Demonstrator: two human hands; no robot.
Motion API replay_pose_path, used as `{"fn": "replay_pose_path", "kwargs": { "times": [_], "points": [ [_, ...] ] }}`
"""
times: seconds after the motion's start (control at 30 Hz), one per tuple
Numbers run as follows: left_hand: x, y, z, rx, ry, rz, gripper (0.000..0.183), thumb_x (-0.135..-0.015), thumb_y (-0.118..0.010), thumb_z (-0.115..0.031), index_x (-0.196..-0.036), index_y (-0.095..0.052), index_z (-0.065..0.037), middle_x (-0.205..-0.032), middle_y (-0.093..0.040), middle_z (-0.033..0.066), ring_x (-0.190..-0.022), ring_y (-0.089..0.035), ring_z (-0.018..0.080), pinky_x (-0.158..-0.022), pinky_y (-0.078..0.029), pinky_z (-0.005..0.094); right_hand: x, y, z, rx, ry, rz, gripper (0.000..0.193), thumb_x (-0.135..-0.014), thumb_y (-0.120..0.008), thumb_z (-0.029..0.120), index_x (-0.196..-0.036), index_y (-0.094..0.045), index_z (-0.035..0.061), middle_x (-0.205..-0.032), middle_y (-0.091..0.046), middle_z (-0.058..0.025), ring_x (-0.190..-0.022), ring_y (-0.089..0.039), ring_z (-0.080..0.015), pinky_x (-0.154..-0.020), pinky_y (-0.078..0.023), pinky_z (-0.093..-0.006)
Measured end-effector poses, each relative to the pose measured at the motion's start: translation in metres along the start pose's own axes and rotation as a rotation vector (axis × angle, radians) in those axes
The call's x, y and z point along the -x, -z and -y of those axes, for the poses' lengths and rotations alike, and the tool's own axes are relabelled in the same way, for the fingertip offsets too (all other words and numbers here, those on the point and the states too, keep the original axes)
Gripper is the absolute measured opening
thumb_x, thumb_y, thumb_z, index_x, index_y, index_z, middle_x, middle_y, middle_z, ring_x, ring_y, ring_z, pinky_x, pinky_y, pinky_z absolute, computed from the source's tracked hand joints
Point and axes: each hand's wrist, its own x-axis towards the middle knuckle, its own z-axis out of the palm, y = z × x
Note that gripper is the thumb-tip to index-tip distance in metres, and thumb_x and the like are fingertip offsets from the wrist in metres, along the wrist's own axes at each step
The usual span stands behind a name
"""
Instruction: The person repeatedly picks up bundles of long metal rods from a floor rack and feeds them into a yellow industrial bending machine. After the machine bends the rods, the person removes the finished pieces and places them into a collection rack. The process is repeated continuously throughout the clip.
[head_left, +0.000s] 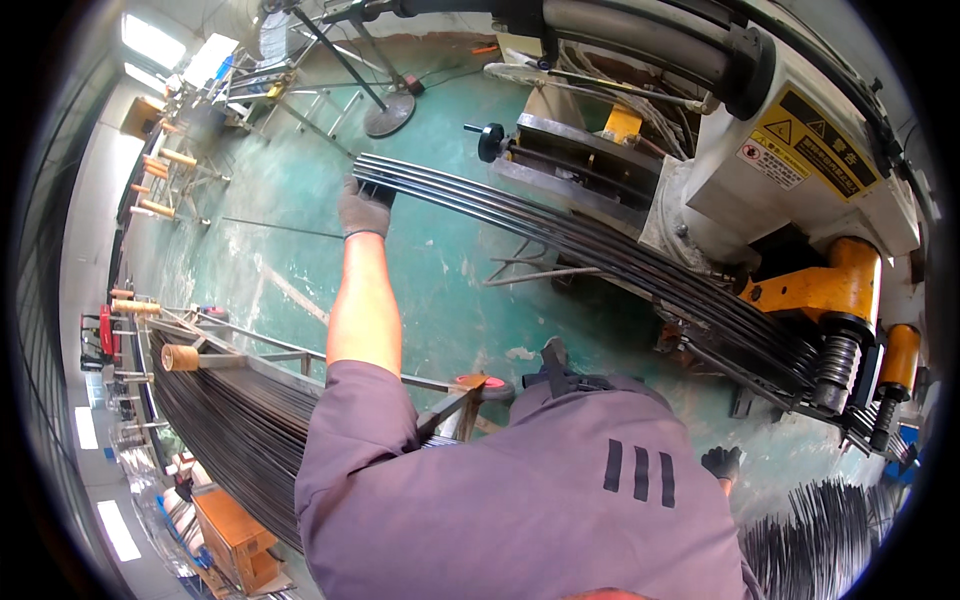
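My left hand (pixel 366 207), in a grey glove, is stretched out ahead and closed around the far-left ends of a bundle of long dark metal tubes (pixel 500 203). The tubes slope down to the right, side by side, and run to a white and yellow machine (pixel 800 190). At their right ends they lie close to its yellow clamp part (pixel 815 285) and a coiled spring. My right hand (pixel 722 463), in a dark glove, hangs low at my right side. Its fingers look slightly apart, and nothing shows in them.
A metal rack (pixel 290 375) full of long dark rods stands at my left. More thin rods (pixel 815 535) stand bunched at the lower right. A round-based stand (pixel 389 115) is on the green floor (pixel 450 280) ahead. A wooden box (pixel 235 535) sits at the lower left.
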Motion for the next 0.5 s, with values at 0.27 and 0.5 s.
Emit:
{"fn": "replay_pose_path", "kwargs": {
  "times": [0.27,0.5],
  "points": [
    [-0.043,0.007,-0.023,-0.252,-0.035,0.182,0.038,-0.102,-0.044,-0.039,-0.117,-0.058,-0.007,-0.108,-0.065,0.0106,-0.098,-0.064,0.0280,-0.087,-0.053,0.0478,0.019,0.000,-0.037,0.162,-0.034,0.076,0.036,-0.093,-0.057,0.043,-0.113,-0.051,0.0125,-0.101,-0.053,-0.0074,-0.090,-0.048,-0.0254,-0.077,-0.037,-0.0415],
    [-0.037,0.021,-0.037,-0.416,0.188,0.342,0.052,-0.103,-0.031,-0.047,-0.134,-0.050,-0.010,-0.137,-0.053,0.0158,-0.128,-0.048,0.0343,-0.108,-0.036,0.0553,0.029,-0.020,-0.027,0.183,0.040,0.084,0.023,-0.094,-0.060,0.036,-0.101,-0.056,0.0145,-0.082,-0.059,-0.0058,-0.070,-0.056,-0.0246,-0.062,-0.046,-0.0402]
  ]
}}
